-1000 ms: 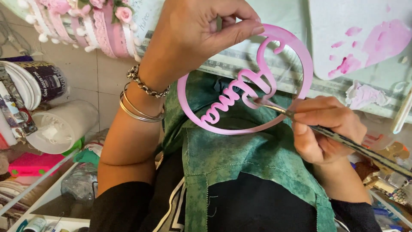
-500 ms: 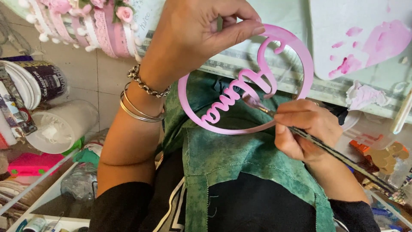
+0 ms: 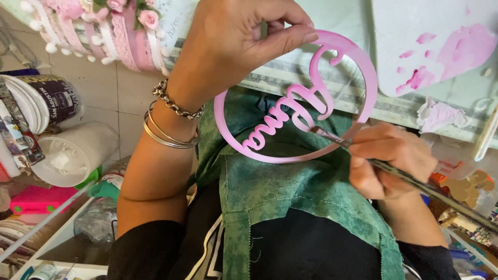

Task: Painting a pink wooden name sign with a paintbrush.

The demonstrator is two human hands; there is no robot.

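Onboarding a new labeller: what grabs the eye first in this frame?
The pink ring with looping cut-out script, held up at centre by the left hand pinching its top rim. The right hand sets a thin brush against the lettering's lower right. Next, the pink-smeared white board at top right.

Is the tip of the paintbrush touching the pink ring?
Touching. The head view shows the paintbrush tip meeting the lettering inside the pink ring, no gap visible.
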